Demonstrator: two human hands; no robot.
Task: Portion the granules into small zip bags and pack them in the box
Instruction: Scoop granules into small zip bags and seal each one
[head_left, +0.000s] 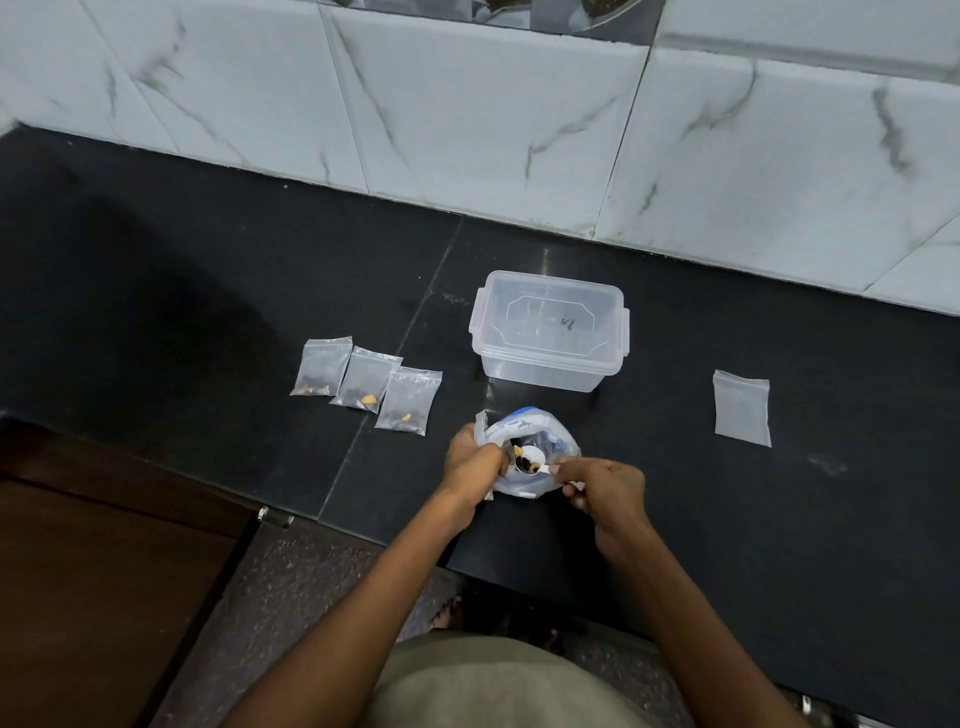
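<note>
So I am judging this well past halfway. The box (548, 332) is sitting lidded toward the worktop's back edge, with nothing packed that I can see. Three filled bags (366, 383) are lying left of it, one spare bag (742, 409) toward the right. My left hand (475, 457) is gripping the supply bag (535, 452) open near the front edge while my right hand (602, 486) is pinching the spoon (531, 459), lifting granules.

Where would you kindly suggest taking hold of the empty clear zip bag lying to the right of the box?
Probably pinch the empty clear zip bag at its far zip edge, coming from above: it lies flat on the black counter, and the strip looks stiffest.
</note>
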